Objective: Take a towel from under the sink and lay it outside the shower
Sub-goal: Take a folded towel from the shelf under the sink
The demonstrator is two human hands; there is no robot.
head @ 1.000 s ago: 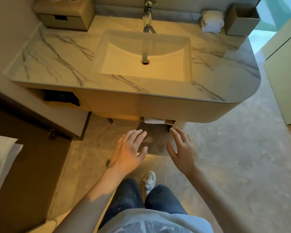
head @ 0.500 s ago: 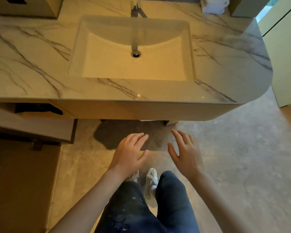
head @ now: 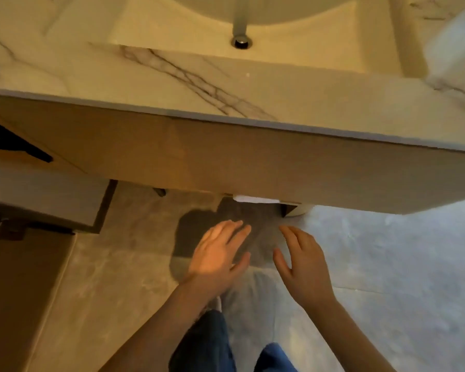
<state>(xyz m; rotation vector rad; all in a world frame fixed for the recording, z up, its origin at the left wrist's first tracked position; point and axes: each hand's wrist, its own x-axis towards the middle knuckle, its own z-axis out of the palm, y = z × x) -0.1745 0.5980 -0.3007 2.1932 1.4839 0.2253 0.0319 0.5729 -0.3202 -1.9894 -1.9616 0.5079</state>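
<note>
A white folded towel (head: 255,199) shows as a thin strip under the wooden front of the sink vanity (head: 253,159); the rest of it is hidden by the cabinet. My left hand (head: 218,253) is held out low over the floor, fingers spread, holding nothing, a short way in front of the towel. My right hand (head: 304,264) is beside it, open as well, palm turned inward. Both hands are apart from the towel. The shower is out of view.
The marble counter (head: 172,84) with the basin (head: 239,28) overhangs just ahead of me. A lower wooden shelf unit (head: 46,194) juts out on the left. Tiled floor (head: 387,264) spreads to the right. My jeans-clad legs (head: 207,345) are below.
I have moved closer to the vanity and the view has tipped down. The towel's edge shows again under the cabinet. Both hands stay open and hold about the same pose.
</note>
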